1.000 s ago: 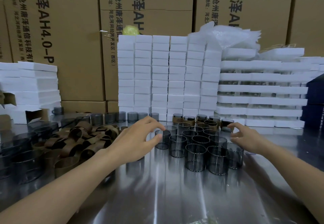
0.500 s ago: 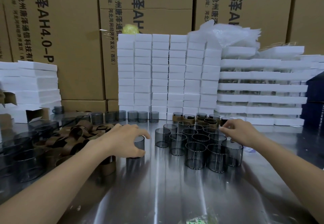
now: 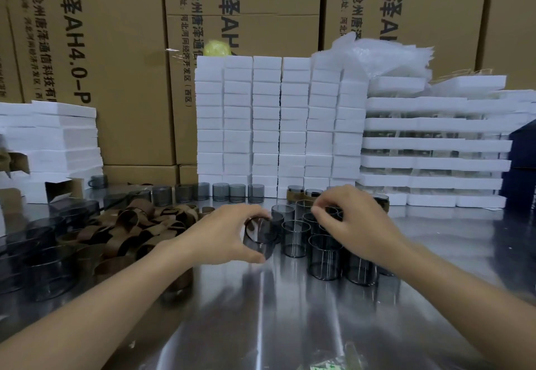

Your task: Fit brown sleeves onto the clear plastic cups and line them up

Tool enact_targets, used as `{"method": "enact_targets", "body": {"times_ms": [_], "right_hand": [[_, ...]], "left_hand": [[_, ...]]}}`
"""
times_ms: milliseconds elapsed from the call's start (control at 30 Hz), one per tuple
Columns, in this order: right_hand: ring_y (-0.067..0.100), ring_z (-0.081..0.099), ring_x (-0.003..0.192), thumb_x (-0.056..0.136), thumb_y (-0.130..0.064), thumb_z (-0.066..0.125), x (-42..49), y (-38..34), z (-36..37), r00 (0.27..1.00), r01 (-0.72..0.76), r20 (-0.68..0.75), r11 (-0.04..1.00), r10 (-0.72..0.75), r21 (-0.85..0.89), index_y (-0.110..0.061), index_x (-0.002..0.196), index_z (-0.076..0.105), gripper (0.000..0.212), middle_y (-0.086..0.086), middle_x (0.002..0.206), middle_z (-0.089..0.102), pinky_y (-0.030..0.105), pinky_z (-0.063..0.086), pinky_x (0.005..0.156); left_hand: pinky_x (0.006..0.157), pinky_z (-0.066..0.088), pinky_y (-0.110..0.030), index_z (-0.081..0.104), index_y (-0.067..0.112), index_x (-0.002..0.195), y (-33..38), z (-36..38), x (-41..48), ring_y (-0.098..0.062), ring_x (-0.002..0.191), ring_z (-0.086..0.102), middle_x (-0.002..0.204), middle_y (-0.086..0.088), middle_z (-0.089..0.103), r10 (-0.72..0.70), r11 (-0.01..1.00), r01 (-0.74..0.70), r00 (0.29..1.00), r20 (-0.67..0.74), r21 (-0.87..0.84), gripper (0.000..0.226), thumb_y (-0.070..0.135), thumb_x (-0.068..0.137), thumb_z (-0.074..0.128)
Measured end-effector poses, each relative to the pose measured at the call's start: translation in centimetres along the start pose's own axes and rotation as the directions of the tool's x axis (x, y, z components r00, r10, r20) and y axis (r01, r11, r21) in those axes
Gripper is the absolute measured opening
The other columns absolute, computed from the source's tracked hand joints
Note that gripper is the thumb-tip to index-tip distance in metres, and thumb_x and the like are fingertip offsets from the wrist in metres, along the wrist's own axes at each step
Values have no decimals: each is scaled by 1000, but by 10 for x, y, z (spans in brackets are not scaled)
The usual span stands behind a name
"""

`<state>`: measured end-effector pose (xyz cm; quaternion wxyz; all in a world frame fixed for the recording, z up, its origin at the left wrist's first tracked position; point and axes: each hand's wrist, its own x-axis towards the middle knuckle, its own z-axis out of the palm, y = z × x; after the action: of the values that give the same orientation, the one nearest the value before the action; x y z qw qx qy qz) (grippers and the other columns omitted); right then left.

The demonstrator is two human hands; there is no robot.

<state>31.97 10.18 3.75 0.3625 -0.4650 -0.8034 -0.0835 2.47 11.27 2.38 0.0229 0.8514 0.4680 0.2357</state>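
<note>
My left hand (image 3: pixel 224 233) grips a smoky clear cup (image 3: pixel 259 235), tilted and lifted just left of the cluster of bare cups (image 3: pixel 323 256) standing on the steel table. Over the back of that cluster hovers my right hand (image 3: pixel 352 221), fingers curled down among the cups; what it pinches is hidden. Sleeved cups (image 3: pixel 295 192) stand in a row behind the cluster. A heap of brown sleeves (image 3: pixel 136 224) lies at the left.
More bare cups line the back (image 3: pixel 229 192) and crowd the far left (image 3: pixel 43 265). Stacks of white foam trays (image 3: pixel 278 126) and cardboard boxes (image 3: pixel 121 50) wall off the rear. A steel tabletop (image 3: pixel 275 320) stretches toward me, with a green-printed scrap (image 3: pixel 327 365) near its front edge.
My left hand picked up a cup and carried it right toward the cluster, tilting it. My right hand moved left over the cups at the back.
</note>
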Motion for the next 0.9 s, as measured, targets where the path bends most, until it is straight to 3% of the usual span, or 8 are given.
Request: {"method": "enact_targets", "body": {"times_ms": [133,300,400,500,600,800,900], "right_hand": [[3,59,109,100,-54,54,-12,-41,5,993,120,-5,992,-120,48,-36,116,72,31,-22,110,70,35,52,96],[-3,56,132,99,-55,52,-22,-52,7,987,155,-78,967,-142,200,-40,155,50,58,-25,137,64,29,49,109],[-4,50,140,101,-53,54,-24,-49,11,989,146,-66,959,-134,242,-46,164,36,66,-27,149,57,31,47,115],[-2,41,149,105,-50,57,-24,-48,16,989,137,30,966,-147,219,-50,170,16,76,-24,161,47,35,42,122],[-3,32,154,107,-50,57,-25,-47,17,978,166,98,971,-185,175,-56,168,1,83,-24,168,37,32,35,125],[-4,33,150,107,-51,56,-25,-45,20,968,199,127,971,-216,136,-59,167,0,83,-23,163,39,21,33,118],[-6,34,148,104,-56,52,-25,-44,22,967,204,127,971,-219,126,-58,167,1,81,-23,161,40,17,31,116]], "left_hand": [[104,53,-35,52,55,139,16,3,0,1,123,60,130,27,62,144,985,-166,944,-296,-51,71,46,79,90],[99,51,-21,52,38,143,23,4,0,-3,125,63,129,23,65,79,962,-215,809,-583,-167,76,42,79,93],[95,48,-20,58,26,137,27,1,0,-7,122,62,127,14,64,130,972,-230,705,-698,-51,68,27,80,95],[98,48,-24,60,21,136,31,-3,-2,-10,122,59,128,10,61,186,976,-209,633,-752,65,68,15,78,94],[102,49,-30,60,19,135,34,-5,-5,-15,120,58,127,8,60,162,982,-175,611,-775,68,67,10,76,91],[96,41,-15,59,20,134,34,-6,-6,-14,119,56,126,11,58,44,994,-101,635,-771,-26,67,10,75,90],[96,45,-22,59,22,133,35,-6,-6,-14,119,56,125,13,58,46,994,-109,631,-775,-29,67,10,75,90]]}}
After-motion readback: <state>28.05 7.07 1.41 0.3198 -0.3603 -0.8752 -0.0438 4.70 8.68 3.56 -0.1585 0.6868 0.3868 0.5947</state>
